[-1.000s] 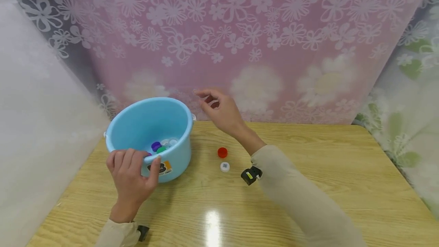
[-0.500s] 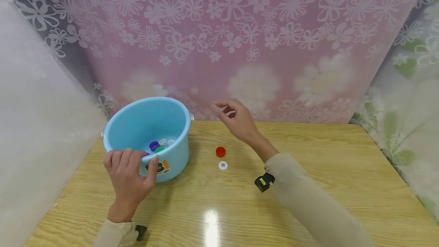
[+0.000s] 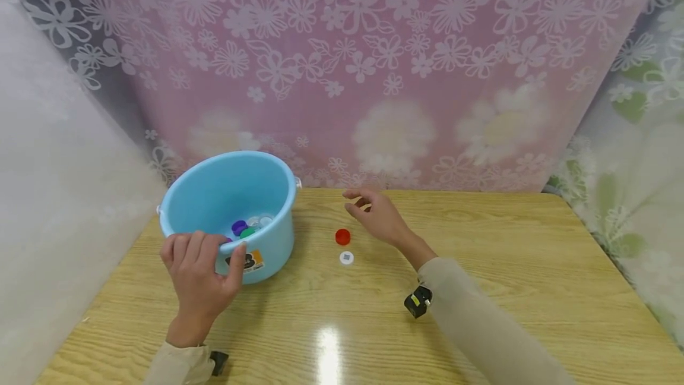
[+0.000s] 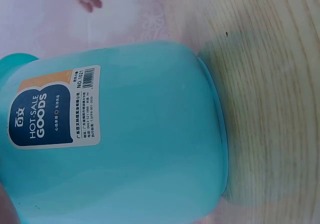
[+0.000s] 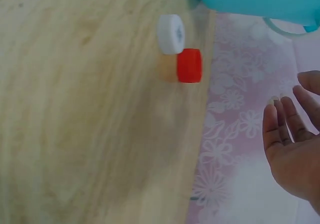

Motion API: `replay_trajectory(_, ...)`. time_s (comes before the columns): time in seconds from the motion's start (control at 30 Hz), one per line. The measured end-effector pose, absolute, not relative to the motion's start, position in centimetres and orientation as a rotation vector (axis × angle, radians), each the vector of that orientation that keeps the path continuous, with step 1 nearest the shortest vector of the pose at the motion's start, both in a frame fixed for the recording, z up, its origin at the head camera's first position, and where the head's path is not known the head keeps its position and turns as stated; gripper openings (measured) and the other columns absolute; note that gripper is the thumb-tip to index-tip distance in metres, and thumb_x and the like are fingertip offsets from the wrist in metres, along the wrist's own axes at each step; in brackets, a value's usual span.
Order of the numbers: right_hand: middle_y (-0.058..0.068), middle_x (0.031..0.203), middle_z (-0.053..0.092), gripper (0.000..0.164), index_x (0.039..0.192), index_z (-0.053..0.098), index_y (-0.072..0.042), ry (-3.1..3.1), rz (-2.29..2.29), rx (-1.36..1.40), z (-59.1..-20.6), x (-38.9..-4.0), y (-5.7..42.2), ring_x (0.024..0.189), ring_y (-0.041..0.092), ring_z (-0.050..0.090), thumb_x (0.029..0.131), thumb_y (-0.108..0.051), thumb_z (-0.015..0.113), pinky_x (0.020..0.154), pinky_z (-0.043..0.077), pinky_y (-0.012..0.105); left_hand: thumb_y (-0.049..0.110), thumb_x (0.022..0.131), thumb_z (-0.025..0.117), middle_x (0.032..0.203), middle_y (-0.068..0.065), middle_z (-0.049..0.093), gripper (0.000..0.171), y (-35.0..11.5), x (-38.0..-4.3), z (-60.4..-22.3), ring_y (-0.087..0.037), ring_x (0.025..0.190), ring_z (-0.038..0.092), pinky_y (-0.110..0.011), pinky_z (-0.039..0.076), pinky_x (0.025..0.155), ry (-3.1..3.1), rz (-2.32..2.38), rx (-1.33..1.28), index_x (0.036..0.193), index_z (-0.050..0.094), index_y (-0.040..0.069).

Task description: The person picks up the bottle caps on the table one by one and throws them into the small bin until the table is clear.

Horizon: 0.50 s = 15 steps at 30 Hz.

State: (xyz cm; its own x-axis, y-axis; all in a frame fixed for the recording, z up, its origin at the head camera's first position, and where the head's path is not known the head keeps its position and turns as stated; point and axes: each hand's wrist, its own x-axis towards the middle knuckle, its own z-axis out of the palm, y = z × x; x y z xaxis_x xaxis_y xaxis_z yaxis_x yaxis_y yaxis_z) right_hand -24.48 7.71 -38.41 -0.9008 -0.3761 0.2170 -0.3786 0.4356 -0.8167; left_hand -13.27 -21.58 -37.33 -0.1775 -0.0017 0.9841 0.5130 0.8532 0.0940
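My left hand (image 3: 200, 281) grips the near rim of a light blue bucket (image 3: 275, 251), fingers over the edge and thumb outside near its label. Inside the bucket lie several bottle caps, among them a purple cap (image 3: 238, 227), a green cap (image 3: 248, 233) and pale ones. My right hand (image 3: 378, 215) hovers above the table with fingers loosely bent and nothing between them. To its left on the table are a red bottle cap (image 3: 342, 236) and, just nearer, a white bottle cap (image 3: 346, 258) with a dark square mark. Both caps also show in the right wrist view.
The wooden table (image 3: 507, 278) extends to the right of the caps. Behind its far edge hangs a pink flowered curtain (image 3: 395, 76), with a whitish sheet (image 3: 64, 165) at the left. A small white handle joint (image 3: 298, 182) sticks out from the bucket's right side.
My right hand has moved away from the bucket, to the right and down toward the table near the red cap. My left hand keeps its grip on the rim.
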Motion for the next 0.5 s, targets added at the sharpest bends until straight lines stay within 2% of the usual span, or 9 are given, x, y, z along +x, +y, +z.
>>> replay_trajectory(0.1,0.002,0.125,0.054,0.029,0.123,0.062,-0.014,-2.723,1.498,0.707,-39.5,-24.3,7.8,0.1,0.018,0.057,0.095,-0.024,0.06,0.082,0.049,0.037,0.043,0.09,0.054,0.06,-0.01,0.04,0.048,-21.6,-13.3,-37.3,-0.035,0.062,0.036,-0.052,0.024,0.075,-1.692,-0.48,-0.395,0.066,0.049,0.002)
replay_trajectory(0.5,0.009,0.124,0.052,0.035,0.123,0.061,-0.004,-2.872,1.492,0.824,-42.1,-23.2,7.8,0.096,0.021,0.057,0.092,-0.022,0.065,0.071,0.051,0.033,0.043,0.091,0.054,0.06,-0.01,0.04,0.048,-21.4,-13.3,-37.3,-0.035,0.061,0.036,-0.052,0.024,0.075,-1.68,-0.481,-0.392,0.066,0.049,0.002)
